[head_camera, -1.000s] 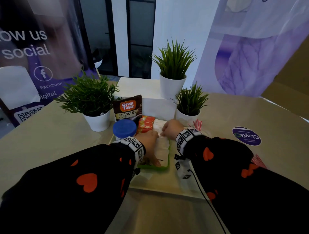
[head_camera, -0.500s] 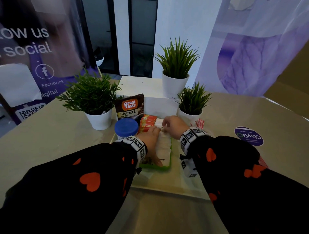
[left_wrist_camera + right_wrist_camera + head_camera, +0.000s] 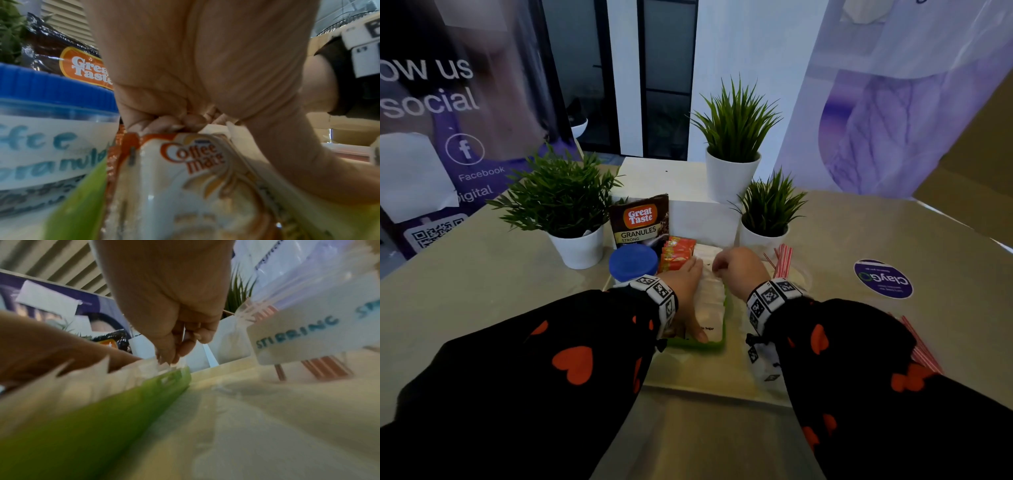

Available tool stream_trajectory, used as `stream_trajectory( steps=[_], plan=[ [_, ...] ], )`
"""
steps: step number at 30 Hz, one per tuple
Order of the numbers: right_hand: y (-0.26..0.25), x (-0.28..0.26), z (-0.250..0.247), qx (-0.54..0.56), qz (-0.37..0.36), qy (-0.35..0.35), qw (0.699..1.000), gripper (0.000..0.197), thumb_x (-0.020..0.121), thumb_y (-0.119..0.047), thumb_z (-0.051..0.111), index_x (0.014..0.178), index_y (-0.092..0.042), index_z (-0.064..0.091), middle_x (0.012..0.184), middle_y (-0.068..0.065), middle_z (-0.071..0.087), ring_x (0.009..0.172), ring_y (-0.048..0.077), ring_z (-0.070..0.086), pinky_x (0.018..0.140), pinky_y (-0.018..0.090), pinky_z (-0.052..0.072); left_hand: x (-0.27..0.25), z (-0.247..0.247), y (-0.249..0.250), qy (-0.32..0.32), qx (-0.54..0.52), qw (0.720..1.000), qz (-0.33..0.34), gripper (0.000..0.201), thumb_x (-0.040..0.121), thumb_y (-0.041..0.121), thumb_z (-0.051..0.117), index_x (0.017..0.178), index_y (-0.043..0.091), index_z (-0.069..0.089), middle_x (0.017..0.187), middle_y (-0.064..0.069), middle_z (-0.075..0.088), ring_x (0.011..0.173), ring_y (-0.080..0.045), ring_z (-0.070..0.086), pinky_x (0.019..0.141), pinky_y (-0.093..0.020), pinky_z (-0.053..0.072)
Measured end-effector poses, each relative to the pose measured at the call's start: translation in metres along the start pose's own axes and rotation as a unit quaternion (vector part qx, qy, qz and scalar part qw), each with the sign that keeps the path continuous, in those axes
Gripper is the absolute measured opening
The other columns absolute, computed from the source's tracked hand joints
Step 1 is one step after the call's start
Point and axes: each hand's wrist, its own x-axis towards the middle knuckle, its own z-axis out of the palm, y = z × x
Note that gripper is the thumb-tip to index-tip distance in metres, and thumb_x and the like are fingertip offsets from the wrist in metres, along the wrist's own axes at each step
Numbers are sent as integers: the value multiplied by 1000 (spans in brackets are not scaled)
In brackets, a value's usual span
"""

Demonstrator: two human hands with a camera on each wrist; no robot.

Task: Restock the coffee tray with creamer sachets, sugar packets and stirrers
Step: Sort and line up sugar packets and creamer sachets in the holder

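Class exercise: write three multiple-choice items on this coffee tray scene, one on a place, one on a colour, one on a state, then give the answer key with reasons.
1. Where does the dark Great Taste granules pouch stand?
A. behind the jar
B. right of the stirrers
C. in the green tray

2. What colour is the lid of the clear plastic coffee granules jar?
A. red
B. blue
C. white

3. What is the left hand doing?
A. lying flat
B. lifting the jar
C. gripping a white and orange Coffee-mate creamer sachet

Key: A, pouch rises behind the lid; B, lid is blue; C, fingers curl on the sachet top.
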Motion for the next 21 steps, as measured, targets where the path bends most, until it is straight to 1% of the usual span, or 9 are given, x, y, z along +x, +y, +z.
stream_trajectory(
  steps=[2,5,7,9,11,14,17,19,21],
  plan=[
    [1,3,0,-9,0,-14,1000,20,89,-6,65,98,-17,79,104,3,75,101,22,67,89,32,53,2,0,-1,-6,4,1000,-1,157,51,55,93,157,19,-17,165,4,-21,154,-22,9,121,-43,27],
    [0,9,0,57,5,18,998,35,87,-2,57,115,-18,70,115,5,66,109,22,61,90,30,47,4,0,-1,-11,11,1000,5,155,52,55,93,158,22,-16,166,5,-18,154,-22,8,121,-45,26],
    [-2,13,0,59,-24,5,998,49,89,1,53,132,-21,63,128,6,60,119,23,55,100,32,43,4,0,0,-12,21,1000,9,154,53,56,92,158,24,-16,166,6,-17,153,-24,11,120,-46,27],
    [-3,18,2,15,-39,-25,999,49,93,-2,54,137,-22,61,135,7,58,126,25,53,106,35,41,4,-1,1,-15,34,999,15,151,55,56,91,158,27,-16,166,7,-15,153,-26,15,118,-46,30],
    [-3,22,3,-16,-42,-24,999,37,93,-6,59,127,-19,68,127,7,63,119,26,58,100,34,45,3,-2,2,-20,42,999,18,149,57,56,90,158,29,-16,167,8,-12,151,-27,19,116,-47,32],
    [-2,22,3,3,-11,28,1000,15,91,-10,64,100,-13,77,105,7,72,102,24,66,86,31,50,4,-2,2,-24,48,998,16,147,57,59,89,159,27,-11,167,8,-10,152,-26,16,117,-47,29],
    [1,18,3,3,53,61,997,14,88,-8,64,86,-14,76,99,7,73,96,24,67,82,31,53,3,-1,1,-18,48,999,15,144,58,59,88,159,24,-8,168,5,-6,153,-25,14,119,-47,25],
    [2,15,3,1,67,60,996,16,86,-6,64,78,-18,71,95,6,72,93,24,66,78,31,52,3,0,1,-15,45,999,15,144,58,59,88,160,24,-7,168,5,-4,153,-24,15,119,-46,26],
    [4,14,2,5,60,45,997,20,84,-4,65,73,-20,67,91,5,72,89,23,66,77,32,53,3,1,-1,-10,41,999,14,145,56,60,88,159,25,-7,168,5,-5,152,-25,16,119,-47,27]
  ],
)
